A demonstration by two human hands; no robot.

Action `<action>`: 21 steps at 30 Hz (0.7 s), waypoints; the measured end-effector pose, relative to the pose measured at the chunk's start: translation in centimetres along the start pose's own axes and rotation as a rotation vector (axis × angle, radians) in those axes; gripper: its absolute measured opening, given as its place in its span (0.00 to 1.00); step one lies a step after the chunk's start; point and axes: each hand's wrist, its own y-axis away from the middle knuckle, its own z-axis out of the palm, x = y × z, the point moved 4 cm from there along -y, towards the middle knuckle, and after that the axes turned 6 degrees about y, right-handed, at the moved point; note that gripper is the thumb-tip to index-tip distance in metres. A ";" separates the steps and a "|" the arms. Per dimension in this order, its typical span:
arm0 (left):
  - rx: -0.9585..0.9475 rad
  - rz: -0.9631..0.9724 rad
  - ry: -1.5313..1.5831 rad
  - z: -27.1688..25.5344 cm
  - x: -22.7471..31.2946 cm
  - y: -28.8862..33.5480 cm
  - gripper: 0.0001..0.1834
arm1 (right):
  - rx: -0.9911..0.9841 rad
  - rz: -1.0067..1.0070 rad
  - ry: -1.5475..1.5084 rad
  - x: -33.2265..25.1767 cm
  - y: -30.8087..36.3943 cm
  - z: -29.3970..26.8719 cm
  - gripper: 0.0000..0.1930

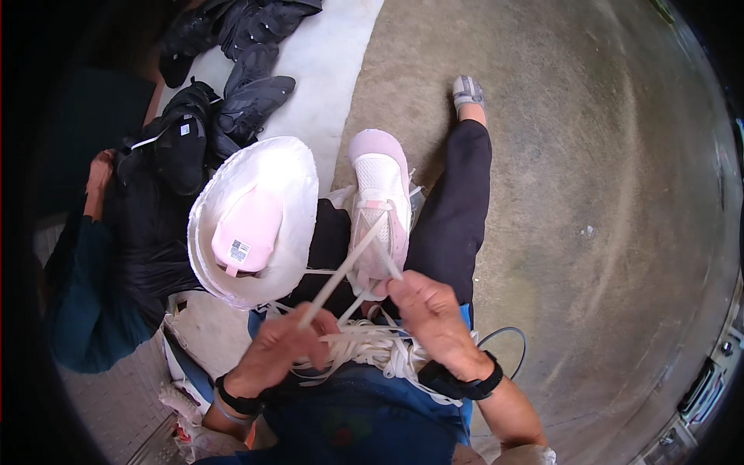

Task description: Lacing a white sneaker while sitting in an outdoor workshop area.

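A pink and white sneaker (380,186) rests between my legs, toe pointing away from me, with white lace strands running from its eyelets toward me. My left hand (283,347) is closed on one lace strand (345,267), drawn taut from the shoe. Close to the shoe's near end, my right hand (430,314) pinches another lace end between thumb and fingers. A loose heap of white laces (380,353) lies across my lap below both hands. Left of the shoe sits a white, bowl-like container (298,186) holding a pink shoe piece (252,229) with a small label.
Several black shoes (252,101) are on a white surface (325,62) at the far left. A person in a dark green sleeve (97,287) is close on my left, a hand (98,174) near those shoes. My outstretched leg (457,201) borders the concrete floor (573,194).
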 end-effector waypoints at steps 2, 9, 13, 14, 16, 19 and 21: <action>0.114 0.209 0.101 -1.5 0.3 0.7 0.23 | 0.038 -0.026 -0.077 -0.8 0.5 -1.2 0.12; 0.248 0.466 0.459 -6.1 1.2 4.5 0.26 | 0.311 0.079 -0.191 0.6 -0.7 -7.6 0.14; 0.319 0.610 0.585 -8.6 1.5 8.7 0.23 | 0.390 0.054 -0.118 0.8 -1.2 -10.0 0.14; 0.342 0.689 0.599 -9.4 1.5 10.0 0.21 | 0.419 0.039 -0.098 0.8 -1.3 -10.6 0.13; 0.277 0.739 0.662 -12.4 1.1 11.9 0.17 | 0.458 0.033 -0.073 0.7 -1.6 -11.7 0.12; 0.347 0.783 0.712 -15.7 0.5 15.9 0.16 | 0.478 -0.021 -0.200 0.5 -1.7 -13.0 0.07; 0.339 0.881 0.603 -18.2 0.6 19.3 0.13 | 0.443 -0.068 -0.227 0.2 -1.7 -14.0 0.08</action>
